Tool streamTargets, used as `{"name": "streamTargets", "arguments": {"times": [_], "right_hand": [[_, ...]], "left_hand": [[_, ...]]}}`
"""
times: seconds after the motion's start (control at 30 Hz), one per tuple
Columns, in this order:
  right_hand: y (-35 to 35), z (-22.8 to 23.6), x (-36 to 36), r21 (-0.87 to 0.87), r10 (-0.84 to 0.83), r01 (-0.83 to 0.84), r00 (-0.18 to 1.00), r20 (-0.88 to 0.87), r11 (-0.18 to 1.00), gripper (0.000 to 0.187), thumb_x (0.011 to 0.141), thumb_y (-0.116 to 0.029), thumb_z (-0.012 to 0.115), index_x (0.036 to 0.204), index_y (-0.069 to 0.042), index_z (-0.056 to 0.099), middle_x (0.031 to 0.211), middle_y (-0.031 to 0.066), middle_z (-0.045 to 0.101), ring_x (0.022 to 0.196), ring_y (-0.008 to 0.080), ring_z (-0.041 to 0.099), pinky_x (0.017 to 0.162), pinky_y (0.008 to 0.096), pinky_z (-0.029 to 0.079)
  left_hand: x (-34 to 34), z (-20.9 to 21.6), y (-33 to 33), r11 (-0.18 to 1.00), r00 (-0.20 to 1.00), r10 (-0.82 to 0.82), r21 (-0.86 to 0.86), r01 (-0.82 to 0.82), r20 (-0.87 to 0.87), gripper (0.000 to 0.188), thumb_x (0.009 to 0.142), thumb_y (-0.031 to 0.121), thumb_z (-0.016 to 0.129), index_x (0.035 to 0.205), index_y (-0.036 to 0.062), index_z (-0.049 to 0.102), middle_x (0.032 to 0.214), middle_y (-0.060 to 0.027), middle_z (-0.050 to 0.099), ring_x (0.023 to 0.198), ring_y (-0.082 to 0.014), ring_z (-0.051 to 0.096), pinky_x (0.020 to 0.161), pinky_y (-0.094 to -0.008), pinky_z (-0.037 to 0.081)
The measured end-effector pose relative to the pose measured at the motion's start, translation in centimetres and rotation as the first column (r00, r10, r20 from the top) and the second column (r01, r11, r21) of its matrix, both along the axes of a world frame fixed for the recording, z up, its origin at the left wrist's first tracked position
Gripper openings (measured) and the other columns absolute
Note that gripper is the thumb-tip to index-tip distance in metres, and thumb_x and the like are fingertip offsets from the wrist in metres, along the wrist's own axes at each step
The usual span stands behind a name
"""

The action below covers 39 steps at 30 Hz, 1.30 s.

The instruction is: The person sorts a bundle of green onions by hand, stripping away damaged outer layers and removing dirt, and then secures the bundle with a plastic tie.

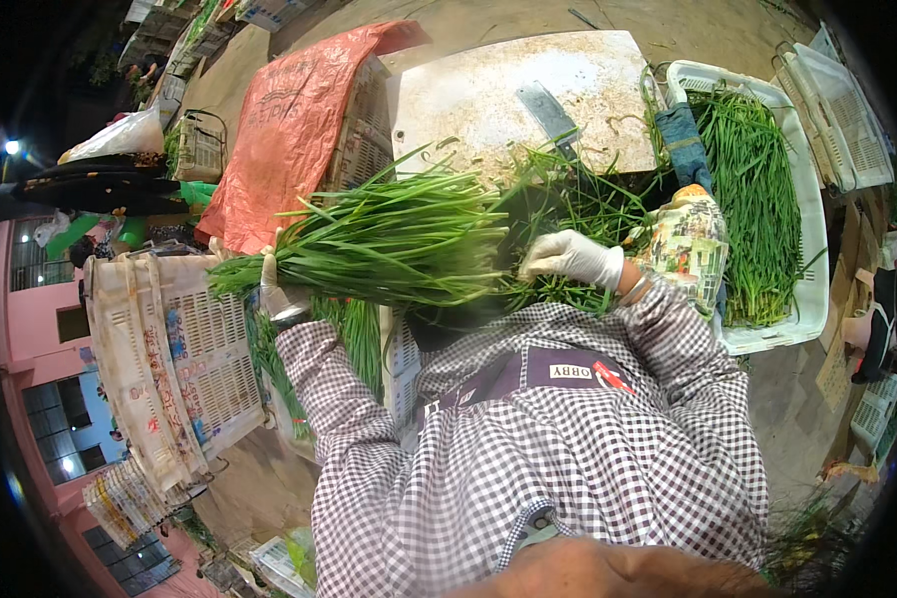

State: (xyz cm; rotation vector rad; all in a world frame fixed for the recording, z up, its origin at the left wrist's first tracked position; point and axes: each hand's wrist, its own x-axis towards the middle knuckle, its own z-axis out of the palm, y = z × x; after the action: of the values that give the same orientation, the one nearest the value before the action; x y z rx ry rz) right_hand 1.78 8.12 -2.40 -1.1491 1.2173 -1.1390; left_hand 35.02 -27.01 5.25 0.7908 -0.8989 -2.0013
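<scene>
A thick bunch of long green chives [399, 239] lies sideways in front of my body, its pale ends toward the right. My white-gloved left hand [281, 295] is closed around its left, leafy part. Just right of the pale ends is my white-gloved right hand [574, 257], its fingers curled together; what they hold, if anything, is hidden. Loose chives [578, 194] lie tangled behind and under the right hand. Beyond them a cleaver [544, 110] rests on a stained white board [448, 95].
At right stands a white crate [815, 239] filled with chives, with patterned cloth [690, 239] beside it. Red plastic sheeting [279, 130] covers a crate at far left. Stacked pale crates [209, 349] stand left, near more chives [357, 334] below the held bunch.
</scene>
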Motion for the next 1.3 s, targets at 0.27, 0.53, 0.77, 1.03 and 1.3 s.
{"name": "streamTargets", "arguments": {"times": [0.27, 0.53, 0.77, 1.03, 1.3], "right_hand": [[-4.8, 1.7, 1.1, -0.184, -0.631, 0.605, 0.756, -0.174, 0.775, 0.039, 0.084, -0.022, 0.066, 0.12, -0.009, 0.058, 0.116, 0.0156, 0.06, 0.11, 0.0265, 0.056, 0.092, 0.036, 0.046], [-2.0, -0.4, 6.9, -0.246, 0.117, -0.127, 0.992, -0.056, 0.961, 0.016, 0.08, -0.022, 0.07, 0.089, -0.008, 0.068, 0.083, 0.008, 0.066, 0.075, 0.0212, 0.062, 0.07, 0.0332, 0.05], [-2.6, -1.4, -0.2, 0.013, -0.4, 0.414, 0.885, -0.239, 0.91, 0.02, 0.083, -0.02, 0.067, 0.097, -0.005, 0.066, 0.091, 0.0088, 0.065, 0.081, 0.0197, 0.062, 0.074, 0.0317, 0.05], [-10.6, 0.4, -0.9, 0.036, -0.432, 0.451, 0.872, -0.232, 0.892, 0.037, 0.087, -0.035, 0.064, 0.1, -0.001, 0.067, 0.094, 0.0159, 0.068, 0.087, 0.0248, 0.064, 0.078, 0.0331, 0.05], [-10.5, -1.1, 2.2, 0.029, -0.477, 0.515, 0.812, -0.335, 0.857, 0.027, 0.081, -0.025, 0.069, 0.101, -0.006, 0.067, 0.092, 0.0132, 0.068, 0.081, 0.0268, 0.065, 0.073, 0.0348, 0.049]], "left_hand": [[1.8, -2.3, -1.4, 0.988, 0.986, 0.152, -0.031, -0.15, 0.066, 0.032, 0.082, 0.027, 0.07, 0.11, 0.014, 0.061, 0.114, -0.0085, 0.062, 0.104, -0.0282, 0.058, 0.092, -0.048, 0.048], [0.2, -1.8, 2.0, 0.987, 0.91, -0.113, -0.153, 0.056, -0.399, 0.032, 0.089, 0.031, 0.056, 0.115, 0.0139, 0.063, 0.122, -0.0051, 0.059, 0.108, -0.0241, 0.058, 0.094, -0.0486, 0.047], [-0.9, -1.6, 2.2, 0.93, 0.902, -0.203, -0.364, 0.055, -0.381, 0.027, 0.088, 0.03, 0.056, 0.111, 0.0161, 0.061, 0.117, -0.0021, 0.059, 0.109, -0.0219, 0.055, 0.094, -0.0463, 0.046], [-3.6, 0.1, 3.5, 0.957, 0.796, -0.251, -0.266, 0.118, -0.551, 0.023, 0.085, 0.026, 0.058, 0.104, 0.0139, 0.055, 0.105, -0.0023, 0.057, 0.104, -0.0219, 0.054, 0.092, -0.0439, 0.046], [-2.0, 0.0, 4.2, 0.921, 0.737, -0.307, -0.383, 0.071, -0.602, 0.035, 0.091, 0.025, 0.049, 0.119, 0.0049, 0.052, 0.122, -0.0136, 0.057, 0.116, -0.0272, 0.055, 0.095, -0.05, 0.047]]}}
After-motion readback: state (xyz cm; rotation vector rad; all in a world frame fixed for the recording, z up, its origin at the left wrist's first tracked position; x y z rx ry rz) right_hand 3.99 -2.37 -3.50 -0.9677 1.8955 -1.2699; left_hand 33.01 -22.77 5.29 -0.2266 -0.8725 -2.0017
